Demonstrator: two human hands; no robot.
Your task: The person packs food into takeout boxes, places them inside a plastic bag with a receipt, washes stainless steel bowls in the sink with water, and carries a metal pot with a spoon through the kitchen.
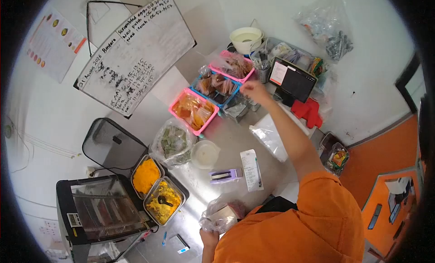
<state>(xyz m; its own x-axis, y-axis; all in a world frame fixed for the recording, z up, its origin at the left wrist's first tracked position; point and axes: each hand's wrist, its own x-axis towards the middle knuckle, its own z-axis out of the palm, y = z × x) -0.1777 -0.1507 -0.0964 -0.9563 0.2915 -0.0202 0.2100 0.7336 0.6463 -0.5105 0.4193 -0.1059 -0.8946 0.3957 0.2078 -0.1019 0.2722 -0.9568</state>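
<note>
My left hand (209, 238) is closed on a clear plastic bag (219, 217), with a pale box-like pack showing inside it. Stretched out over the table, my right hand (256, 91) is beside the right end of a blue basket (238, 96), its fingers curled; what they hold, if anything, is too small to make out. Small bags of dark sauce (224, 86) lie in that basket. Pink baskets stand on either side of it, one with orange sauce bags (192, 110), the other with brownish packets (233, 64).
A purple tape dispenser (225, 175) and a paper receipt (251, 170) lie on the steel table. Nearby are a white tub (205, 154), a bag of green pieces (172, 143), trays of yellow food (164, 200), a black display case (102, 208) and a tablet screen (292, 79).
</note>
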